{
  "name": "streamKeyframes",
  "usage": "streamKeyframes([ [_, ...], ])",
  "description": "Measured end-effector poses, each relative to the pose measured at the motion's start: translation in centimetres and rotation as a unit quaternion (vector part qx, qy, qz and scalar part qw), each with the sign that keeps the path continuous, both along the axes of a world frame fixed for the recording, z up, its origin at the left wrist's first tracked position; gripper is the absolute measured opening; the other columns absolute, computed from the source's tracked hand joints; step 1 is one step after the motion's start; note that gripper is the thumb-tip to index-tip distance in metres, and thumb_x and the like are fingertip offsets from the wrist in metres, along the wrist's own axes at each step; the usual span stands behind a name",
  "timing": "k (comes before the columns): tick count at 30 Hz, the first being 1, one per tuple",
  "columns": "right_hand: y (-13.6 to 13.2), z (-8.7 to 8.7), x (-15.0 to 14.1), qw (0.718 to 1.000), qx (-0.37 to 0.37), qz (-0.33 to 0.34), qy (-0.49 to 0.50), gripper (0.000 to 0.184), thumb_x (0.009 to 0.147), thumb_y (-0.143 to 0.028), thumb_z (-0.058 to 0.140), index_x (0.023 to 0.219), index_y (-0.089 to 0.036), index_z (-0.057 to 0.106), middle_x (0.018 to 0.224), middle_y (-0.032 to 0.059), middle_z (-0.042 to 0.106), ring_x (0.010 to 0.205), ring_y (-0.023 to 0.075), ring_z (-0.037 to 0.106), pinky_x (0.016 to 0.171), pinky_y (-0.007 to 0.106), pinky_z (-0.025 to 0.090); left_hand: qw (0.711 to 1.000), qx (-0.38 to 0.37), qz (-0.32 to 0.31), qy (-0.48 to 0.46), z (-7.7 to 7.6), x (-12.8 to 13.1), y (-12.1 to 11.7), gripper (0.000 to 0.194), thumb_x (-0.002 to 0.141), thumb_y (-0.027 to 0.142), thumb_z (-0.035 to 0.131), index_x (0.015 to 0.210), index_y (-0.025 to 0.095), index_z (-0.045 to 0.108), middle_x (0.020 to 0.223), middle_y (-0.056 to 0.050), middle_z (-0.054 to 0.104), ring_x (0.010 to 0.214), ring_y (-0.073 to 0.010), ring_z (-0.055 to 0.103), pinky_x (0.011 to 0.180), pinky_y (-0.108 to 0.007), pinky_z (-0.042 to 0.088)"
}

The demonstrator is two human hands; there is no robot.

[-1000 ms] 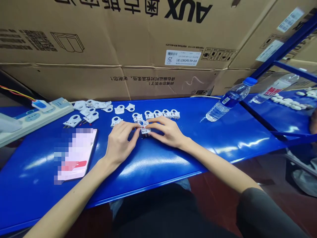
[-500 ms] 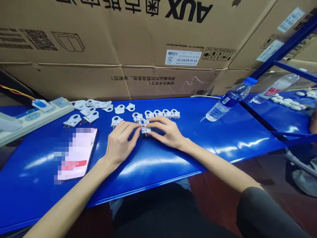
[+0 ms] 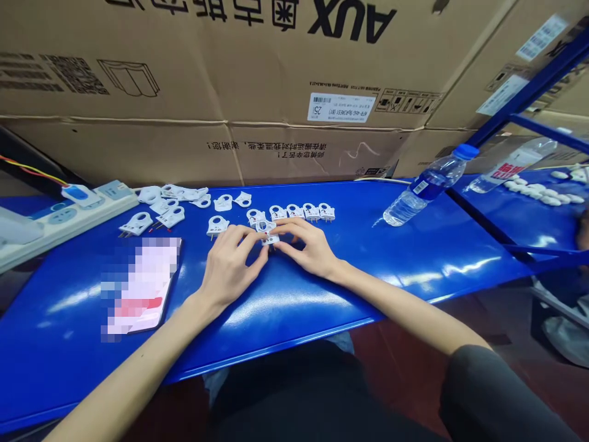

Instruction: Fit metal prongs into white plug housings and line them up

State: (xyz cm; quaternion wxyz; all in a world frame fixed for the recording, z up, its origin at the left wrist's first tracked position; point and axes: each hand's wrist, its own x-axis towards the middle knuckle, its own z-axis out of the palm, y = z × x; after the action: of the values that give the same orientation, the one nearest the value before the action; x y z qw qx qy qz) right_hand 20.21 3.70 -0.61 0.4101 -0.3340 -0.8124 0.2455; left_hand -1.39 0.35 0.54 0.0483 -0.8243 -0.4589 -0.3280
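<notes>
My left hand (image 3: 230, 264) and my right hand (image 3: 309, 248) meet at the middle of the blue table (image 3: 285, 301), fingers pinched together on one small white plug piece (image 3: 267, 232) with a round hole. Just behind it stands a short row of similar white plug pieces (image 3: 301, 212). More white plug pieces (image 3: 172, 205) lie scattered to the left, some with thin red-tipped pins showing.
A phone (image 3: 140, 285) lies left of my left hand. A white power strip (image 3: 59, 218) sits at the far left. A plastic water bottle (image 3: 426, 184) lies on its side at the right. Large cardboard boxes (image 3: 257, 80) wall the back. Another blue table (image 3: 534, 209) stands to the right.
Both hands have shifted slightly away from me with the plug piece and closed in tighter on it. Nothing else has moved.
</notes>
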Motion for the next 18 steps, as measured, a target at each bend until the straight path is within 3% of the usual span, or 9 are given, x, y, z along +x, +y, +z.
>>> streamKeyframes([
  [4, -0.1, 0.2, 0.1, 1.000, 0.005, 0.022, -0.013, 0.028, 0.104, -0.032, 0.061, 0.131, -0.026, 0.066, 0.144, 0.0073, 0.064, 0.131, 0.0208, 0.062, 0.099, 0.035, 0.060, 0.999, 0.004, 0.033, -0.004, 0.0, -0.4, 0.3, 0.015, 0.102, 0.030, 0.055, 0.109, 0.022, 0.065, 0.098, -0.007, 0.068, 0.094, -0.0245, 0.063, 0.084, -0.040, 0.050],
  [11, -0.3, 0.4, 0.1, 0.996, 0.022, 0.019, -0.081, 0.031, 0.104, -0.028, 0.057, 0.134, -0.025, 0.063, 0.145, 0.0085, 0.057, 0.137, 0.0209, 0.056, 0.113, 0.040, 0.052, 0.979, 0.005, 0.183, 0.086, 0.1, -2.3, 1.4, 0.030, 0.105, 0.034, 0.047, 0.113, 0.017, 0.070, 0.103, -0.011, 0.069, 0.098, -0.0304, 0.060, 0.081, -0.042, 0.041],
  [18, -0.3, 0.1, 0.1, 0.994, 0.031, 0.022, -0.100, 0.027, 0.104, -0.027, 0.056, 0.131, -0.026, 0.064, 0.144, 0.0089, 0.056, 0.134, 0.0212, 0.058, 0.112, 0.040, 0.052, 0.974, -0.030, 0.204, 0.095, -0.3, -2.4, 2.1, 0.033, 0.104, 0.032, 0.044, 0.112, 0.016, 0.072, 0.104, -0.015, 0.070, 0.102, -0.0339, 0.060, 0.085, -0.045, 0.039],
])
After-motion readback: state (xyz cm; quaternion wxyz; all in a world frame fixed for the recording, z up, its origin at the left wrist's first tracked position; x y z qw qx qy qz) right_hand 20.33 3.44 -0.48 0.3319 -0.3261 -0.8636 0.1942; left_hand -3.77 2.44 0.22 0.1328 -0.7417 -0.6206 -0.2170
